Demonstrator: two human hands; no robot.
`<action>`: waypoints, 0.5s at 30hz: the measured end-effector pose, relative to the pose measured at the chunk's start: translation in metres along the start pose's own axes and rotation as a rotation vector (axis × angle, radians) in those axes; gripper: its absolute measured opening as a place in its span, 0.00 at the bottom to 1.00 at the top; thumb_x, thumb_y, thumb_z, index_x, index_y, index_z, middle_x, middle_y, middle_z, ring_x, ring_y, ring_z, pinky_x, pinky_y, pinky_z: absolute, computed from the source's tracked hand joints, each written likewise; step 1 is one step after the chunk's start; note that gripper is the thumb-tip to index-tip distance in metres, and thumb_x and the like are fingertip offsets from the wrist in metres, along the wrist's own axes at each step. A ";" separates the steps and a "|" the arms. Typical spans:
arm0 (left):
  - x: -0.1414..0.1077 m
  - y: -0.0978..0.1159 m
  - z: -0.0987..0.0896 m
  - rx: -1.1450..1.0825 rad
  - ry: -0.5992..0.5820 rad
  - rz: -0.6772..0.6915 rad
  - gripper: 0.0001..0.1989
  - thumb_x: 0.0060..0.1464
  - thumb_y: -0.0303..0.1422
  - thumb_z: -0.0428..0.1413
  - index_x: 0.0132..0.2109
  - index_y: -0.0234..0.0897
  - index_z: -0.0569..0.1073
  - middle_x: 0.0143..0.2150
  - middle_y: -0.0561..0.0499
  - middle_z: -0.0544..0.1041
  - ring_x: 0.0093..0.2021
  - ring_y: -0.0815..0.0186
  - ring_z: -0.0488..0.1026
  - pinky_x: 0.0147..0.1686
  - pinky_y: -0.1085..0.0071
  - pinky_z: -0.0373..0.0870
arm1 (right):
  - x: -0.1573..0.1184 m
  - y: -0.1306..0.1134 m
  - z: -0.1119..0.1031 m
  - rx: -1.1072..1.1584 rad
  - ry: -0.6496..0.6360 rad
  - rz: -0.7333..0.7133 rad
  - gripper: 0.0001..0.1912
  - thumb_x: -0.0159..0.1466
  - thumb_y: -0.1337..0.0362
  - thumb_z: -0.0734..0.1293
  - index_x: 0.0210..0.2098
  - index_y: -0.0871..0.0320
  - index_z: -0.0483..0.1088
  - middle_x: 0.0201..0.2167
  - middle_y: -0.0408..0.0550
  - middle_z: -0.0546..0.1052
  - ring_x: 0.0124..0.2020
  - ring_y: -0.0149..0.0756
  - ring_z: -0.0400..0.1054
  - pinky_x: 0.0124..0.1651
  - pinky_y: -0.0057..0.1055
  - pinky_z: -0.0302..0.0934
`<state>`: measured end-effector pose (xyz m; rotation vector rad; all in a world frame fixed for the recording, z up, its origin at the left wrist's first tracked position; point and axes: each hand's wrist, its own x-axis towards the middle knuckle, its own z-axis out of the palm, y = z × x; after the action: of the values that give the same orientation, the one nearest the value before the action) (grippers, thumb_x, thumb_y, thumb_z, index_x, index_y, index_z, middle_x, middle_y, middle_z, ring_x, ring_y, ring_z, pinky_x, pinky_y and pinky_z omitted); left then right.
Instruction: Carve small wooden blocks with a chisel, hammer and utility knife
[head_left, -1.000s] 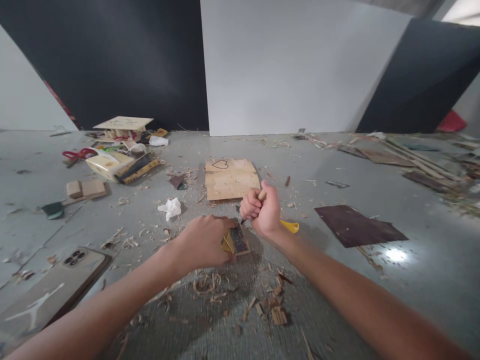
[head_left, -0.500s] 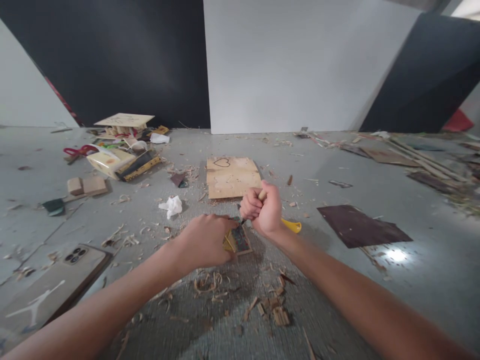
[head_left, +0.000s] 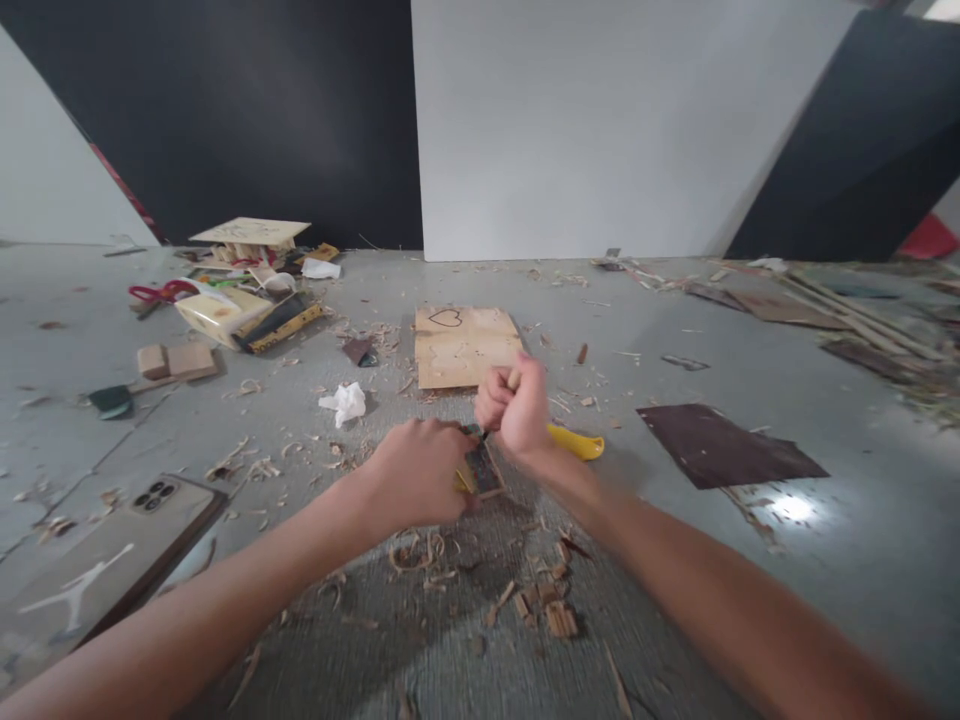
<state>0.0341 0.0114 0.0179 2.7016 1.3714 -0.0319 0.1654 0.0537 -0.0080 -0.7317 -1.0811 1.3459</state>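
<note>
My right hand is closed in a fist around a carving tool with a pale wooden handle. Its dark tip points down at a small dark board with a light wood edge. My left hand grips that board from the left, fingers bent over it and partly hidden. Some of a yellow piece shows beside the left fingers. Behind the right wrist lies a yellow curved object, partly covered. A pale wood sheet with a drawn heart lies just beyond the hands.
Wood shavings and chips litter the grey floor. A phone lies at the left, near crumpled tissue and wood blocks. Red-handled scissors sit in a pile farther back. A brown sheet lies right; panels stand behind.
My right fist has shifted slightly left and tilted. My left hand has moved a little right, covering more of the yellow piece. The whole view has shifted slightly.
</note>
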 end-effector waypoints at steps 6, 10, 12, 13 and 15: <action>-0.002 0.004 -0.003 -0.006 -0.002 0.003 0.19 0.45 0.42 0.54 0.42 0.38 0.76 0.40 0.44 0.79 0.37 0.54 0.76 0.34 0.64 0.69 | -0.006 0.002 0.000 0.004 0.003 -0.072 0.26 0.59 0.46 0.52 0.11 0.52 0.45 0.10 0.36 0.44 0.13 0.27 0.37 0.17 0.29 0.35; -0.001 0.004 -0.001 0.021 -0.008 -0.020 0.23 0.46 0.46 0.54 0.45 0.38 0.75 0.40 0.43 0.79 0.37 0.52 0.76 0.34 0.62 0.69 | 0.016 0.000 0.006 -0.012 0.073 0.130 0.26 0.61 0.47 0.52 0.12 0.52 0.45 0.09 0.34 0.43 0.11 0.26 0.35 0.15 0.30 0.32; -0.001 0.004 -0.001 0.028 -0.011 -0.030 0.23 0.47 0.47 0.54 0.44 0.37 0.75 0.40 0.42 0.79 0.37 0.52 0.76 0.33 0.62 0.69 | 0.013 0.000 0.006 0.037 0.114 0.068 0.26 0.61 0.47 0.52 0.12 0.52 0.45 0.09 0.35 0.43 0.11 0.26 0.35 0.15 0.30 0.32; -0.001 0.005 -0.001 0.026 -0.011 -0.032 0.23 0.47 0.48 0.53 0.43 0.37 0.75 0.40 0.42 0.78 0.37 0.52 0.76 0.33 0.62 0.69 | 0.007 0.001 0.005 0.069 0.120 0.003 0.26 0.60 0.46 0.52 0.12 0.52 0.45 0.09 0.35 0.43 0.12 0.26 0.36 0.16 0.30 0.33; -0.002 0.006 -0.003 -0.005 -0.017 -0.031 0.22 0.47 0.48 0.53 0.42 0.36 0.75 0.40 0.42 0.78 0.36 0.52 0.76 0.34 0.62 0.69 | -0.008 0.005 0.002 0.098 0.129 -0.133 0.26 0.59 0.47 0.53 0.11 0.52 0.44 0.10 0.36 0.43 0.13 0.27 0.37 0.18 0.30 0.34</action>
<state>0.0378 0.0067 0.0214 2.6697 1.4071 -0.0538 0.1623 0.0463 -0.0131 -0.6537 -0.9383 1.2135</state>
